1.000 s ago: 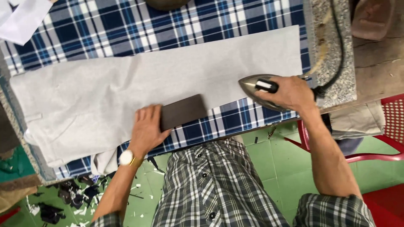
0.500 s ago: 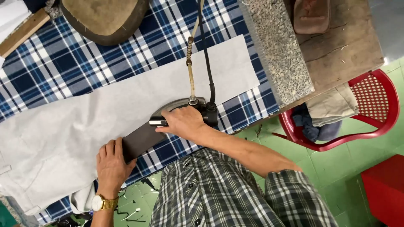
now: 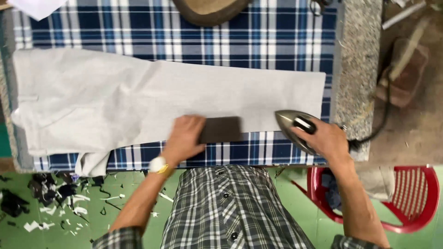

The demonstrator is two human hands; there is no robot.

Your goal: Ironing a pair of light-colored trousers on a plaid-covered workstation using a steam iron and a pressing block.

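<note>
The left hand (image 3: 184, 138) lies spread, pressing a dark block (image 3: 221, 129) onto the grey trousers (image 3: 138, 103). The right hand (image 3: 325, 138) is closed around the iron (image 3: 295, 127), parked at the leg hem on the plaid board (image 3: 230, 41). Risk: a stationary hot soleplate may scorch the fabric.

Soft, even daylight fills the scene from above, bright without harsh glare. The grey cloth (image 3: 161, 99) on the checked surface (image 3: 258, 37) shows only faint shadows. The metal iron (image 3: 295, 129) catches a dull sheen. Slight motion blur softens both hands; edges bend mildly outward.
</note>
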